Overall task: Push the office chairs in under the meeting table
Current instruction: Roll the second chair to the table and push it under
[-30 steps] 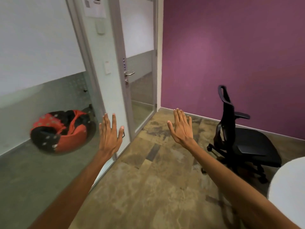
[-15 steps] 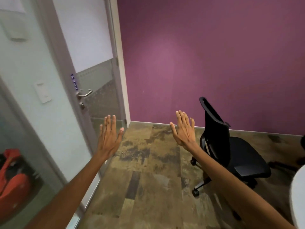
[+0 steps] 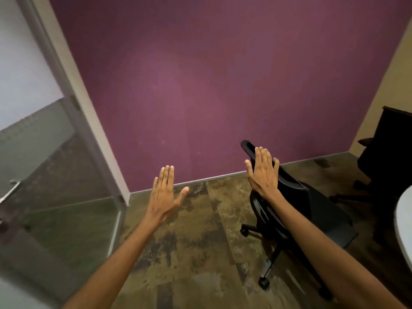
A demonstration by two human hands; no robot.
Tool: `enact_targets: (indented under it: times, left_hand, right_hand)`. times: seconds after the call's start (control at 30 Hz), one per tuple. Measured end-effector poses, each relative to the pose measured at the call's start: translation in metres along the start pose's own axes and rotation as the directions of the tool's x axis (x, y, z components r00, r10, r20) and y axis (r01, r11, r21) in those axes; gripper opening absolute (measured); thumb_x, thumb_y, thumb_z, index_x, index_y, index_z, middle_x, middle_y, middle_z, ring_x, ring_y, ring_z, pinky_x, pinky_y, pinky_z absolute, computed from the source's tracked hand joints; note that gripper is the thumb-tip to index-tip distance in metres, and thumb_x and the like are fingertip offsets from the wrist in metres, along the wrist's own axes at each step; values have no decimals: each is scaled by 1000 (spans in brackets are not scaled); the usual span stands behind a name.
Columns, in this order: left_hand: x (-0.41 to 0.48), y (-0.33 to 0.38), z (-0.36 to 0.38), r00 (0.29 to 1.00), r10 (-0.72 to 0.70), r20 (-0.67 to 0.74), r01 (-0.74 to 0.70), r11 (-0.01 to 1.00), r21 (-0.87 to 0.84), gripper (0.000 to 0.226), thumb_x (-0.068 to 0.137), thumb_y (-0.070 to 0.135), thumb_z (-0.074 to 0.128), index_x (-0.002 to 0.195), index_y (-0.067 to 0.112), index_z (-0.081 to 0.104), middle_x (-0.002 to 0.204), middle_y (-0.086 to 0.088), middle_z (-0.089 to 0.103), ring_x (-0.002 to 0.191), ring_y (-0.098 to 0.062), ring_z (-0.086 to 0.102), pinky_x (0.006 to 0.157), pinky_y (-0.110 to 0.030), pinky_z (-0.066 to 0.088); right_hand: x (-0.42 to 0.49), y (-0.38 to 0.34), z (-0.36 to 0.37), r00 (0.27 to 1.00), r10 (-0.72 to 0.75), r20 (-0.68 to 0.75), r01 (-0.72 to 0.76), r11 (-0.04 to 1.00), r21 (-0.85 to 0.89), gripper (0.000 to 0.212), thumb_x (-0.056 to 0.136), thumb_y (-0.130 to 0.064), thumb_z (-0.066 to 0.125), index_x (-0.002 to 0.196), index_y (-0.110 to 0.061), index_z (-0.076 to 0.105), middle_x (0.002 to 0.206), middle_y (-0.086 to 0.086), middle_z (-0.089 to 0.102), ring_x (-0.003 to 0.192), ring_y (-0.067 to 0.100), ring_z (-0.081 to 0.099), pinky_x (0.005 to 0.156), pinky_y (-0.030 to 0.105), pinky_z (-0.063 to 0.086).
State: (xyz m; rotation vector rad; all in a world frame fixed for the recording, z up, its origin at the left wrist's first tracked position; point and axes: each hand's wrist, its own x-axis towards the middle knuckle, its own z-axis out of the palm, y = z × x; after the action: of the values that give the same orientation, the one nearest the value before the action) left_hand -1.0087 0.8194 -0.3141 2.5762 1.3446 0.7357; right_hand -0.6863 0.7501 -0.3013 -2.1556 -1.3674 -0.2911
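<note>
Partly hidden chair (image 3: 321, 210), table (image 3: 404, 219) cropped

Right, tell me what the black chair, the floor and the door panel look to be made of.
Black chair: likely matte plastic frame with a fabric or mesh seat, no shine visible.
Floor: probably carpet tile, mottled brown, dull, laid in rectangular pieces.
Door panel: glass, part frosted, in a grey metal-looking frame.

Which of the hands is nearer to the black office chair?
Right. The right hand is over the black office chair backrest top; the left hand is off to its left, above the floor.
</note>
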Motion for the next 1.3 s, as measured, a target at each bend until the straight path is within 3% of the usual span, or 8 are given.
enact_targets:
  times: [0.2, 0.33, 0.47, 0.63, 0.7, 0.87, 1.07, 1.3]
  left_hand:
    - [142, 15, 57, 961, 218, 170, -225, 974, 23, 95, 84, 55, 38, 155, 11, -6, 164, -7, -7, 151, -20, -10, 124, -46, 2]
    - [212, 53, 104, 890, 375, 258, -382, 924, -25, 98, 82, 42, 51, 155, 12, -6, 165, -9, -4, 151, -20, -10, 123, -44, 0]
    - [278, 83, 167, 782, 525, 337, -515, 848, -127, 93, 84, 40, 55, 156, 12, 3, 164, -12, 5, 152, -23, -1, 123, -38, -2]
    - [351, 113, 238, 536, 715, 449, -693, 676, -250, 67, 81, 42, 58, 138, 8, 49, 142, -16, 51, 137, -30, 41, 116, -40, 27]
    - [374, 124, 255, 457, 780, 427, -755, 594, -278, 39, 73, 42, 58, 98, 12, 65, 97, -7, 68, 98, -29, 64, 82, -37, 49]
    - [403, 138, 278, 217, 852, 476, -914, 349, -209, 22, 57, 32, 50, 51, 20, 33, 46, 5, 35, 40, -21, 37, 43, -30, 27]
    - [422, 166, 295, 28, 908, 418, -928, 180, -327, 23, 59, 28, 50, 51, 19, 30, 47, 4, 34, 40, -19, 32, 42, -29, 21]
    - [455, 193, 310, -39, 923, 383, -922, 115, -370, 13, 61, 27, 53, 58, 15, 47, 55, -1, 44, 57, -33, 55, 54, -32, 34]
  right_hand:
    - [49, 32, 47, 970, 239, -37, -241, 964, -111, 56, 100, -44, 31, 141, -7, 37, 149, 14, 37, 141, 26, 26, 112, 49, 17]
    - [62, 61, 65, 929, 361, -77, -366, 876, -315, 39, 95, -41, 39, 99, -8, 58, 101, 12, 59, 97, 30, 53, 86, 45, 37]
    - [64, 90, 82, 857, 511, -64, -486, 761, -429, 44, 95, -41, 39, 83, -7, 64, 84, 11, 63, 80, 30, 58, 78, 43, 42]
    - [68, 92, 102, 786, 584, -201, -612, 694, -378, 58, 90, -41, 49, 39, -18, 33, 35, -4, 34, 33, 18, 36, 50, 30, 41]
    - [67, 89, 106, 733, 629, -258, -678, 642, -359, 60, 87, -41, 50, 36, -20, 26, 33, -7, 24, 28, 13, 26, 35, 23, 19]
    - [69, 85, 109, 669, 670, -321, -735, 534, -417, 48, 80, -32, 53, 40, -18, 30, 36, -1, 35, 30, 21, 38, 37, 25, 17]
    - [76, 94, 100, 612, 737, -287, -756, 438, -487, 43, 83, -35, 40, 45, -16, 33, 46, 10, 52, 42, 31, 50, 44, 31, 26]
    - [103, 105, 102, 536, 768, -350, -810, 351, -470, 44, 80, -37, 33, 41, -16, 33, 40, 2, 38, 38, 27, 47, 44, 28, 26]
